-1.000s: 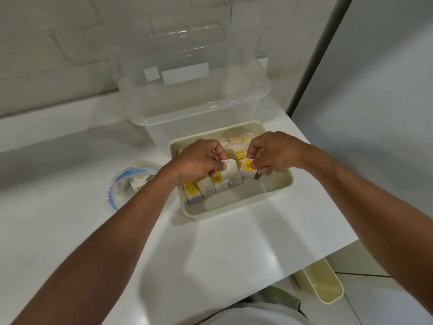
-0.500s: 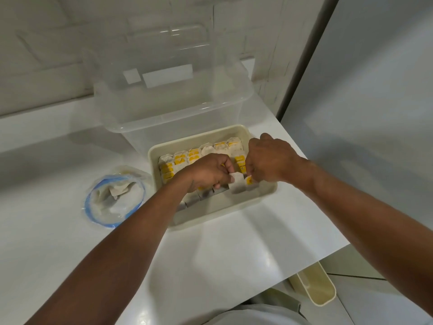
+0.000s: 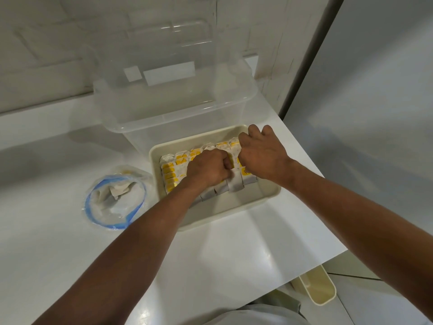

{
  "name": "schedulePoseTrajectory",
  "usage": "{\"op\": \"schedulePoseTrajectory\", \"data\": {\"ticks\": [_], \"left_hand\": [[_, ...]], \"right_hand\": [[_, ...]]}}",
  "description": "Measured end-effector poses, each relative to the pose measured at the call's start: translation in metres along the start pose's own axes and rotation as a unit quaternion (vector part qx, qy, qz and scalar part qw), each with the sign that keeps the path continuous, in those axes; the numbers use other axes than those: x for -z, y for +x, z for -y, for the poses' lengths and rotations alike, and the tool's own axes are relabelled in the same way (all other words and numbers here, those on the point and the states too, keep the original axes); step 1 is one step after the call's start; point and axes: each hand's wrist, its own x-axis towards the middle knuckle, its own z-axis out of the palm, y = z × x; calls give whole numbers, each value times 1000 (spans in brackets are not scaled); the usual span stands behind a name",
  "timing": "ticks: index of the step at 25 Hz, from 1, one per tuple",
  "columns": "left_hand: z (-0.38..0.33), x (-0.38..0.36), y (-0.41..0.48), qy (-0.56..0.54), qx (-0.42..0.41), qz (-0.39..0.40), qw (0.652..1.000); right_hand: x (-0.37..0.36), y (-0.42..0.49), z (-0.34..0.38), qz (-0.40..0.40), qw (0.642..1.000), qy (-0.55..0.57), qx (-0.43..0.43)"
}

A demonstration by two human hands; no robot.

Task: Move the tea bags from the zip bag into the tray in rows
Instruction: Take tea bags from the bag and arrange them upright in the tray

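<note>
A cream tray (image 3: 269, 197) sits on the white counter and holds several rows of white-and-yellow tea bags (image 3: 174, 165). Both hands are over the tray's near row. My left hand (image 3: 207, 168) curls its fingers around a tea bag (image 3: 235, 182) standing in that row. My right hand (image 3: 260, 157) is curled next to it, its fingers down on the tea bags at the row's right end. Left of the tray lies the zip bag (image 3: 114, 199), its blue-rimmed mouth open, with a few tea bags inside.
A large clear plastic bin (image 3: 168, 99) stands right behind the tray against the wall. The counter's right edge runs close to the tray. A cream container (image 3: 316, 288) sits below the counter edge at the lower right.
The view has shifted, so the tray sits lower and more central. Both hands have pressed lower into the near row, and the tea bag between them stands more upright.
</note>
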Motion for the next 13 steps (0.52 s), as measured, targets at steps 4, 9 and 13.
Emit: {"op": "schedulePoseTrajectory", "data": {"ticks": [4,9,13], "left_hand": [[1,0,0,20,19,-23,999],[0,0,-15,53,-17,-49,997],[-4,-6,-29,172,-33,-96,980]], "right_hand": [[-6,2,-3,-31,999,13,19],[-6,-9,-6,-57,997,46,13],[-4,-17,-1,30,999,22,-9]]}}
